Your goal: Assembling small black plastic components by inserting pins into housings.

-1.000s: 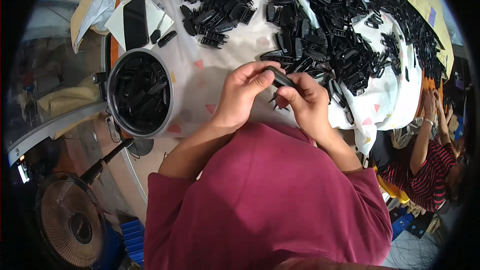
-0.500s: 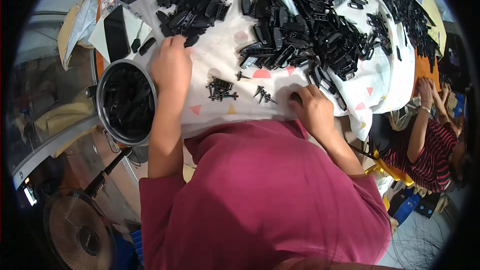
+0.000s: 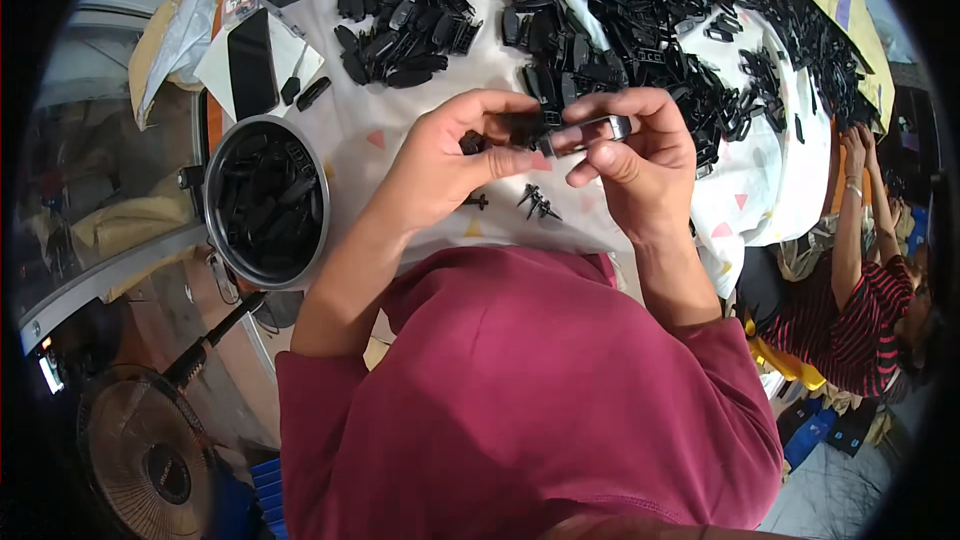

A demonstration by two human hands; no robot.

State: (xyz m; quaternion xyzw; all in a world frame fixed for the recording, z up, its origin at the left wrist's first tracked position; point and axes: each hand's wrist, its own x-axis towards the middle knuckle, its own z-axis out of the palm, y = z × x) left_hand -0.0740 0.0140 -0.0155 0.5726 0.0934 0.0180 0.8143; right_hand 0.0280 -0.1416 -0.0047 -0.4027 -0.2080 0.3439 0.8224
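Both hands are raised over the white patterned cloth, close together. My left hand [image 3: 455, 155] pinches a small black plastic part [image 3: 522, 126] between thumb and fingers; its shape is partly hidden. In my right hand [image 3: 648, 150], thumb and fingertips grip a glossy black oblong plastic part [image 3: 590, 135], whose left end meets or nearly meets the left hand's part. Below them on the cloth lie several small dark pin-like pieces [image 3: 538, 202]. More of these pieces are mostly covered by my left hand.
Heaps of black plastic parts cover the table's far middle [image 3: 420, 20] and right side [image 3: 650, 40]. A round metal pot [image 3: 324, 190] full of black parts stands at left, near a phone [image 3: 252, 65] on white card. A fan [image 3: 165, 470] is lower left; a co-worker [image 3: 850, 310] sits at right.
My left hand has come from the far-left heap toward the middle, and my right hand has risen from the cloth's near edge. Both now hold black parts up together.
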